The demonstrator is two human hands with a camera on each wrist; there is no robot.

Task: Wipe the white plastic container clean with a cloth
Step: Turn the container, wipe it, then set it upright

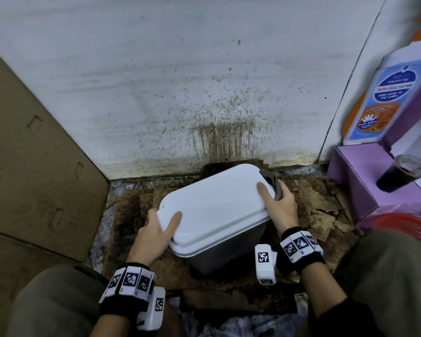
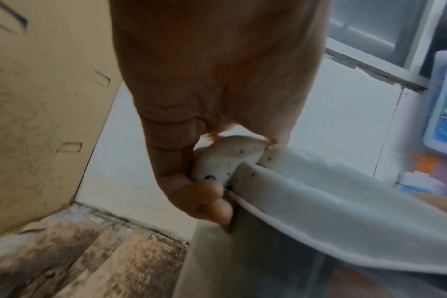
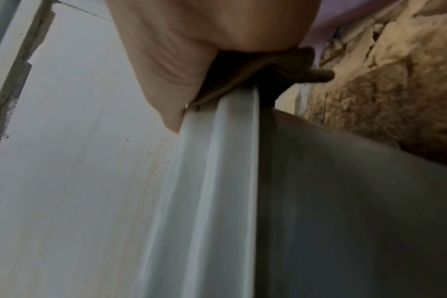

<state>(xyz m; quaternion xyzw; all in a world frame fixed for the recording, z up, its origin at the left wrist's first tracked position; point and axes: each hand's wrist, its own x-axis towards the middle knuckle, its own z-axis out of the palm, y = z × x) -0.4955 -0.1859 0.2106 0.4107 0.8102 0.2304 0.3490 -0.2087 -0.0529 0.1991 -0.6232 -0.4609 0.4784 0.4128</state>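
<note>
Both hands clasp the white plastic container (image 1: 214, 205), in the centre of the head view, on a floor (image 1: 122, 205) of stained, torn cardboard.

The left hand (image 1: 156, 232) grips the lid's lower-left corner, thumb laid flat on top and fingers (image 2: 207, 203) curled under the rim, where the left wrist view shows dark specks on the white plastic. The right hand (image 1: 280, 205) holds the lid's right edge with its thumb on top, and its fingers wrap a dark cloth (image 1: 274, 183) against the rim at the upper right corner. Behind the container stands a white wall (image 1: 180, 81) spattered with brown. At the right of the frame, a blue-labelled bottle (image 1: 387, 98) leans over a purple box (image 1: 355, 181).
</note>
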